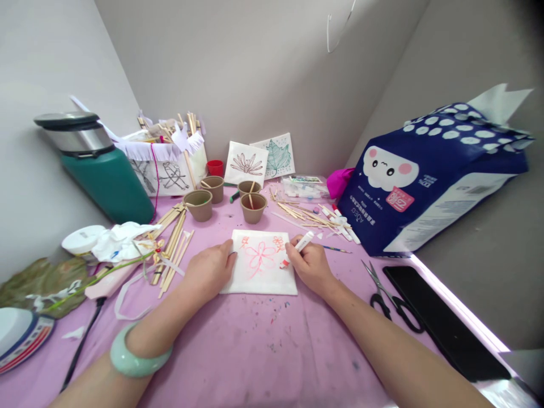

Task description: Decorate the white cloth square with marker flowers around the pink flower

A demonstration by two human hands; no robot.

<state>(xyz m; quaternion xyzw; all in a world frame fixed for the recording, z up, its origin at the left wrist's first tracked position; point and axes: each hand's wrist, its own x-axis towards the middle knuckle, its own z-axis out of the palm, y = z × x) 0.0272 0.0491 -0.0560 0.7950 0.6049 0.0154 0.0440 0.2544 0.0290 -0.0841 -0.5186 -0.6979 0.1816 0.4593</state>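
A square white canvas panel [272, 280] lies on the pink tabletop in front of me, with a pink flower drawn in its middle and smaller orange-red flowers in the upper corners. My left hand [212, 264] pinches the panel's left edge between thumb and fingers. In my right hand [312, 263] is a white marker [305, 241] with a red tip end, tilted over the panel's right side. The red end is close to the surface; whether it touches I cannot tell. A mint-green bangle rings my left wrist.
Brown cups [199, 207] and two drawn panels [245, 164] stand behind. Wooden sticks [174, 249] and a green bottle [106, 181] are at left. Scissors [393, 300], a black phone [442, 323] and a large blue tissue pack [374, 212] occupy the right.
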